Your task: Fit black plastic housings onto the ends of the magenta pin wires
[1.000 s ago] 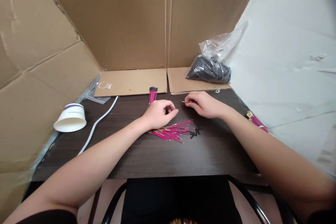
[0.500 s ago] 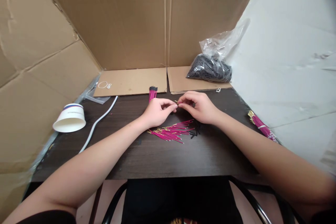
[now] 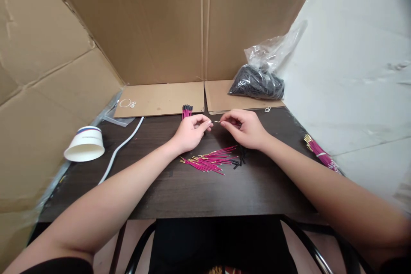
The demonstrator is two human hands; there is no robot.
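Working downward in size, we log the tall cardboard wall [image 3: 154,25] at the back first, its top cut off by the frame, then the white wall [image 3: 362,51] on the right, likewise cropped. We see the dark table [image 3: 199,199] partly covered by both forearms; below its near edge, black clothing [image 3: 218,239] shows a gold and red design, too cropped for us to read. Toward the back right, we note a clear plastic bag [image 3: 257,81] of small black pieces, their single shapes lost in the mass. At left, a white cup [image 3: 85,147] bears blue and red bands and a faint line of print, too small for us to make out. We find the right hand [image 3: 245,128] closed in a narrow pinch on a gold-tipped piece [image 3: 217,121]; the tip juts toward the left hand [image 3: 191,133], while the rest is hidden in the fingers. That left hand, thumb and forefinger close together, sits just beside the tip, apart from it; we cannot tell whether it holds anything. Nearer us lie loose magenta wires [image 3: 208,162], below and between the hands. Behind the left hand, a black-capped bundle [image 3: 187,112] has its lower end concealed. Smallest, we count short black sleeves [image 3: 236,164] in an overlapping cluster, just below the right hand.
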